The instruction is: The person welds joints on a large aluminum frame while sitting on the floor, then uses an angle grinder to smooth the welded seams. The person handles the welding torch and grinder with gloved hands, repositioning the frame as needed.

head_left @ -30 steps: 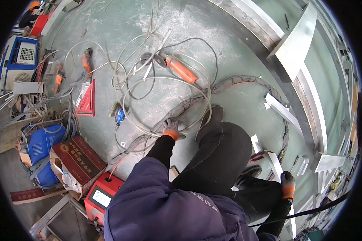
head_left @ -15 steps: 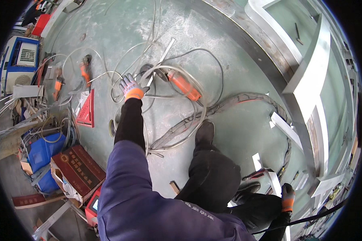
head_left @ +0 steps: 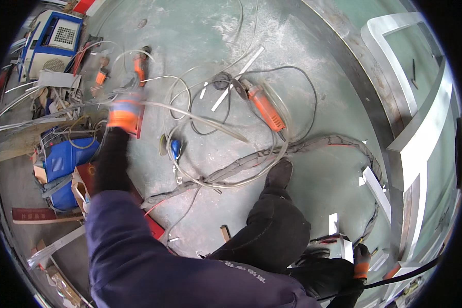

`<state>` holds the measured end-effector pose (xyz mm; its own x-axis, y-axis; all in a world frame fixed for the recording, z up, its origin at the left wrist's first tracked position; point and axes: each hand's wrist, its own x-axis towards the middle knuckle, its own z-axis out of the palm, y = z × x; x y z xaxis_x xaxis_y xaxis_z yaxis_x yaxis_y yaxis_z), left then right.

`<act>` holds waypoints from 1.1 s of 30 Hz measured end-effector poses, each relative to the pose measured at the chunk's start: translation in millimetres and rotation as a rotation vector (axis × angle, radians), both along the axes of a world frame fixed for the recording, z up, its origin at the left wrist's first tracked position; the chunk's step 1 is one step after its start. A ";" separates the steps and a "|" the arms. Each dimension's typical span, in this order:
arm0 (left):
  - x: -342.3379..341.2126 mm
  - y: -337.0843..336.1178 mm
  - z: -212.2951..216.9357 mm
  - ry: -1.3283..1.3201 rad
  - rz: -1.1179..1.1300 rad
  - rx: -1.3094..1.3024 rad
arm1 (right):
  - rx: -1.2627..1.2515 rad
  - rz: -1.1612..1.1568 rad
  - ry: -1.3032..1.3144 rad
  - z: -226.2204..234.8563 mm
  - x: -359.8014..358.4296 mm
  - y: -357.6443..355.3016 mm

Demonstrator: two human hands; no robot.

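Note:
My left hand [head_left: 124, 110], in a grey glove with an orange cuff, is smeared by motion at the left of the floor. It seems closed on a clear hose [head_left: 200, 119], which trails from it to the right. A red set square [head_left: 139, 132] lies partly hidden behind the hand. Just beyond are two orange power tools, one [head_left: 140, 66] nearer the hand's line and another [head_left: 101, 76] further left. My right hand [head_left: 362, 259], gloved with an orange cuff, is low at the right beside a white metal piece [head_left: 346, 249]; its fingers are hidden.
An orange angle grinder [head_left: 266, 108] lies among coiled hose and cable. A blue air tool [head_left: 176, 149] sits nearer. A wrapped cable bundle [head_left: 231, 163] crosses the floor. Large metal frames [head_left: 416, 149] stand right; a blue-white machine [head_left: 56, 43] and blue case [head_left: 72, 159] stand left.
My left hand has swung left and nearer me from above the coiled hose, its spread fingers now closing on hose that drags along. The view has shifted left. My right hand stays low.

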<state>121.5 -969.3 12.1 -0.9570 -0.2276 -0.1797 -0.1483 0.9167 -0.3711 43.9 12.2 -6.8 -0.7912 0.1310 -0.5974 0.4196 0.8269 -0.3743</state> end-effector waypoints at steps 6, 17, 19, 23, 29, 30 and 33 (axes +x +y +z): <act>230.5 -105.7 236.2 0.017 1.419 -0.576 | 0.023 0.215 0.176 -9.9 -7.1 11.2; 79.7 34.7 -71.7 -0.411 0.824 0.113 | 0.064 0.104 0.126 -13.9 -11.7 8.4; 12.0 55.8 -119.8 -0.163 0.610 0.219 | 0.083 0.112 0.123 -15.5 -4.4 16.3; -34.6 58.4 -217.1 -0.074 0.624 0.230 | 0.099 0.354 0.274 -12.7 -1.1 18.3; -1.8 89.5 -286.5 -0.187 0.900 0.344 | 0.127 -0.067 -0.017 16.4 -4.1 -11.4; -12.3 91.3 -275.5 -0.245 0.958 0.461 | 0.132 -0.070 -0.007 16.5 2.2 -6.0; -2.1 111.8 -275.6 -0.277 0.966 0.480 | 0.106 0.018 -0.020 6.3 -4.1 9.2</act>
